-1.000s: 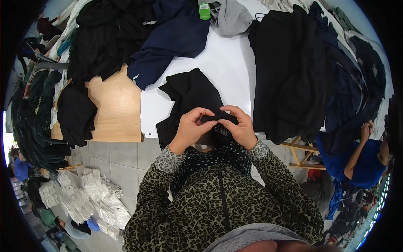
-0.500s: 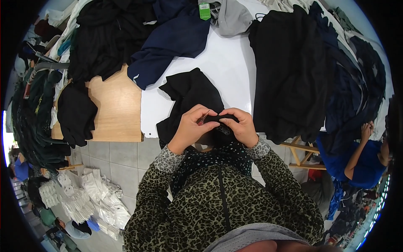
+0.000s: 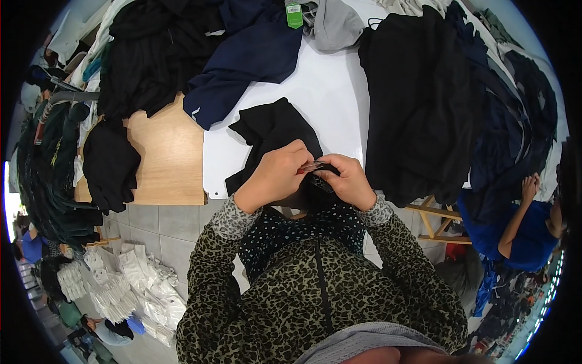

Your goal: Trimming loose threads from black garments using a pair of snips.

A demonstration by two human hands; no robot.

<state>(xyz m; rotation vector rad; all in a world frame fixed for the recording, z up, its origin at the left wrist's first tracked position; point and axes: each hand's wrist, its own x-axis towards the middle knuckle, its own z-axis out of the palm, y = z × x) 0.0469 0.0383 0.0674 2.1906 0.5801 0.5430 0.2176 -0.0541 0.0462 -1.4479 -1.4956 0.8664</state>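
Note:
A black garment (image 3: 273,130) lies on the white tabletop (image 3: 330,97) with its near end pulled over the table's edge toward me. My left hand (image 3: 276,176) pinches a small thin tool with a red end (image 3: 309,167) against the cloth. My right hand (image 3: 345,181) grips the garment's near edge, right beside the left. Both hands touch at the fingertips above my leopard-print sleeves. What lies between the fingers is mostly hidden.
A pile of black clothes (image 3: 424,97) fills the table's right side. A navy garment (image 3: 248,54) and more dark clothes (image 3: 151,54) lie at the back left, on a wooden board (image 3: 167,158). White folded items (image 3: 139,291) sit on the floor. A person in blue (image 3: 521,230) is at right.
Both hands stay on the garment's near edge. The fingers have shifted slightly and the thin tool now shows between them.

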